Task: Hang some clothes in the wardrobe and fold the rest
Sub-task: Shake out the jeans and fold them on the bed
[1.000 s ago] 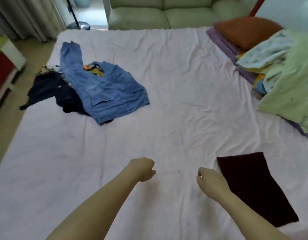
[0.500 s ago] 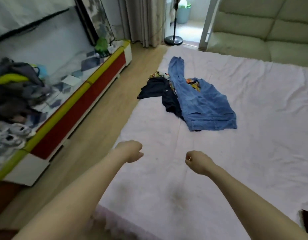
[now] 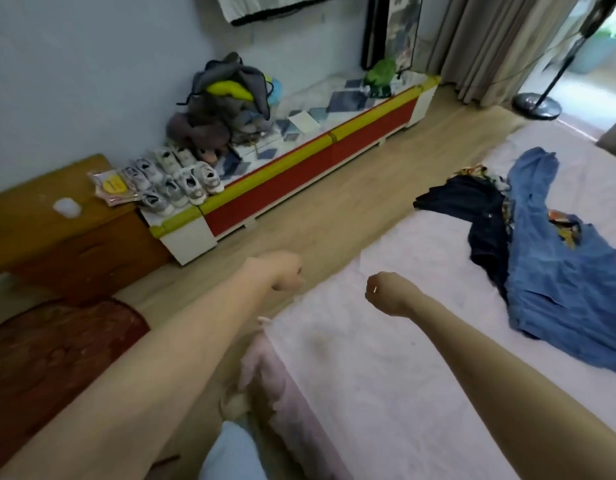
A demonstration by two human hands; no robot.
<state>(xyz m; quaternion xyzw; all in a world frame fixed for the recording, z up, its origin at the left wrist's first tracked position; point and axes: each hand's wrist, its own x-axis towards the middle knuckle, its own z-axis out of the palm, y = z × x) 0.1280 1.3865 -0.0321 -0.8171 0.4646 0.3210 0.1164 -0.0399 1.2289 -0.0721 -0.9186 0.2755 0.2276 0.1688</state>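
Blue jeans (image 3: pixel 562 271) lie well beyond the empty right hand (image 3: pixel 389 294).

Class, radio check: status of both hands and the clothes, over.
Left hand and right hand curled, holding nothing. Blue denim garment and dark navy garment heaped unfolded on pink-sheeted bed. Nothing blocking.

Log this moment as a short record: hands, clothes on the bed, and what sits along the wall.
left hand: fingers curled, holding nothing
right hand: fingers curled, holding nothing
bed: pink sheet
blue denim garment: unfolded, on bed
dark garment: crumpled, partly under the denim
low cabinet: against wall, red and yellow front
sneakers: on cabinet's near end
grey clothes heap: on cabinet
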